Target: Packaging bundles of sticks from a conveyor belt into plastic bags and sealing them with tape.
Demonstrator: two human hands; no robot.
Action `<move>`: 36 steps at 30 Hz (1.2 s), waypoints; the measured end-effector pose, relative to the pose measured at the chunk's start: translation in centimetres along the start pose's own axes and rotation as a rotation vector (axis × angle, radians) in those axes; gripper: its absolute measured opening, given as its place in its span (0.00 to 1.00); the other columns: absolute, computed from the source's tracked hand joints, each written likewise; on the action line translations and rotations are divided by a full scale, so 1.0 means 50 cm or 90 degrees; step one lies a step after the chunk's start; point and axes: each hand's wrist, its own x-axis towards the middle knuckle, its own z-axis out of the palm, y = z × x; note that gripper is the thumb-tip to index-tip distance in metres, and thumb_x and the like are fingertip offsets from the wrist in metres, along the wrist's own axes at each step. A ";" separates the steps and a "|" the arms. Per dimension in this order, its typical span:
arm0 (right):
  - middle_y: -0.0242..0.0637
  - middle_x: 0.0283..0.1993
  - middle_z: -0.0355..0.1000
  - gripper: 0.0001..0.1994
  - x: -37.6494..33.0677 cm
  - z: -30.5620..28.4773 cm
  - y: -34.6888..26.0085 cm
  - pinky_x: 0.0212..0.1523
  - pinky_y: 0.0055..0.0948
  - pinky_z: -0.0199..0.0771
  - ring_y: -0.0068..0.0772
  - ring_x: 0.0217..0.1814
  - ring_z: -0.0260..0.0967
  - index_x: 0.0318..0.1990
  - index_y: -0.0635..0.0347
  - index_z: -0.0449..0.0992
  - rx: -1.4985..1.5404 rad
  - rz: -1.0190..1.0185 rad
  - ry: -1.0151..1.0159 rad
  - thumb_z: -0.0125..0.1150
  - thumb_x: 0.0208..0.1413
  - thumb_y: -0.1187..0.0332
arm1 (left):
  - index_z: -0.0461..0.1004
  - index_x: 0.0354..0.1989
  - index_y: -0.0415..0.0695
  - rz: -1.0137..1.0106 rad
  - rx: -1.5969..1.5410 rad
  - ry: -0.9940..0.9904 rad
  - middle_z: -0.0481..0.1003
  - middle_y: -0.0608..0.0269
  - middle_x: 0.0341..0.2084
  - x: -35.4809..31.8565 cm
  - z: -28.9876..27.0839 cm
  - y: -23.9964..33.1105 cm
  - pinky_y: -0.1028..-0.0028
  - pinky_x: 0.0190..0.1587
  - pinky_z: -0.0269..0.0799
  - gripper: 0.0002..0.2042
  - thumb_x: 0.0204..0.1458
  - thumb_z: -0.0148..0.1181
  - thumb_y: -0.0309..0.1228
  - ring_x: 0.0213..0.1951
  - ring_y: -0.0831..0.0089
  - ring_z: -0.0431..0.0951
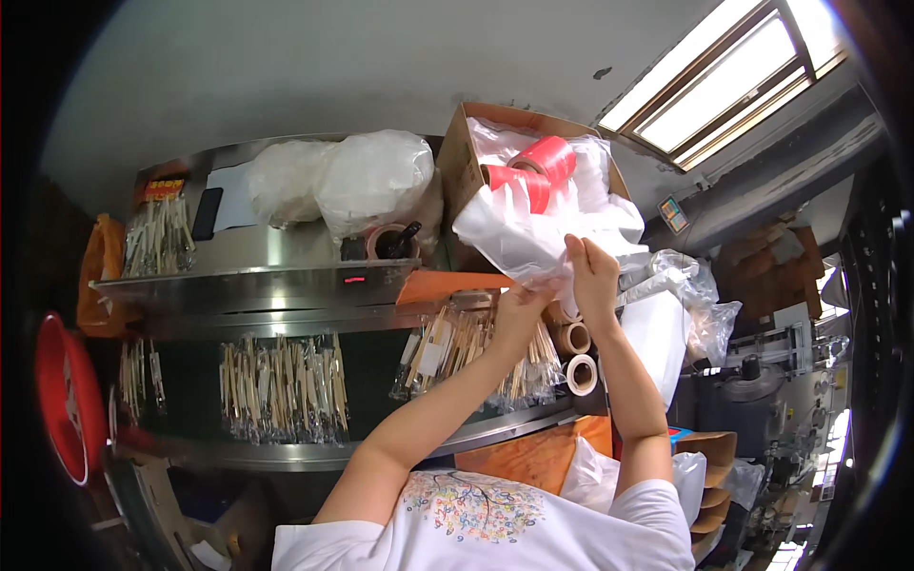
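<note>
In front of the cardboard box, my left hand [523, 312] and my right hand [594, 274] are both closed on a white plastic bag [514, 233], one on each side of its lower end. The bag's upper part spreads over the box's near edge among other white plastic. Two rolls of red tape [547, 157] lie on top of the box. Below my left hand, thin wooden sticks in clear wrappers [443, 352] lie in a pile. An orange flat strip [447, 285] points toward my left wrist.
The cardboard box [460, 157] stands at the back. Left of it, a steel shelf [248, 252] bears stuffed plastic bags [373, 181], a tape roll and a dark phone [207, 213]. More wrapped sticks [284, 388] lie on the dark green belt. Cardboard-cored rolls [581, 374] stand by my right forearm.
</note>
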 end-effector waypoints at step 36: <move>0.51 0.28 0.71 0.20 -1.771 0.781 -0.531 0.36 0.42 0.67 0.51 0.34 0.70 0.34 0.61 0.75 0.019 -0.522 -1.225 0.43 0.56 0.53 | 0.73 0.25 0.36 0.199 0.028 1.500 0.73 0.53 0.18 -2.032 -0.641 -0.150 0.66 0.28 0.66 0.22 0.54 0.46 0.45 0.23 0.63 0.74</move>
